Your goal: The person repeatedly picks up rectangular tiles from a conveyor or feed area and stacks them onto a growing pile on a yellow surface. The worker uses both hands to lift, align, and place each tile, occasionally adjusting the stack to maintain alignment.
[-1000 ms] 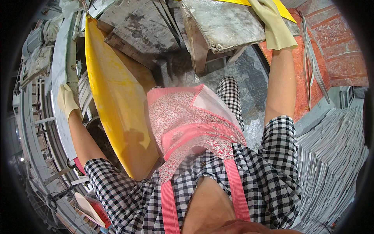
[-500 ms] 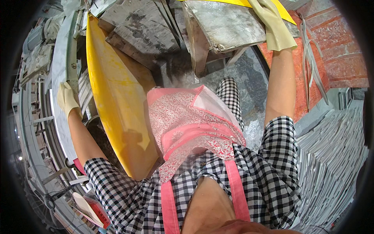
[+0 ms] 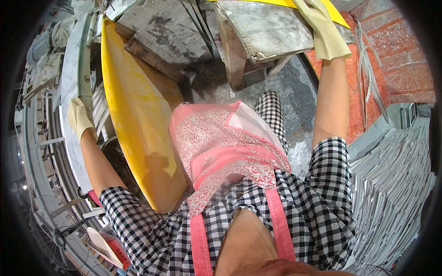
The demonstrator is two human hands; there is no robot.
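Under left fingers [image 3: 74, 111], pale slab [image 3: 69, 83], apparently touching

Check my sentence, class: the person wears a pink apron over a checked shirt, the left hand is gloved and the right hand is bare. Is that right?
Not quite: the right hand wears a cream glove, as the head view shows. The gloved left hand, pink apron and checked shirt are correct.

Ahead is a grey flat-topped worktop [image 3: 271, 34], a thin yellow strip [image 3: 337, 16] along its far edge. Left of it is a long curved yellow sheet [image 3: 133, 115], then a long pale ledge [image 3: 71, 158]. Right of the worktop, thin grey bands [image 3: 367, 62] lie on orange sheeting [image 3: 354, 108], with a stack of thin white sheets [image 3: 389, 188] nearer
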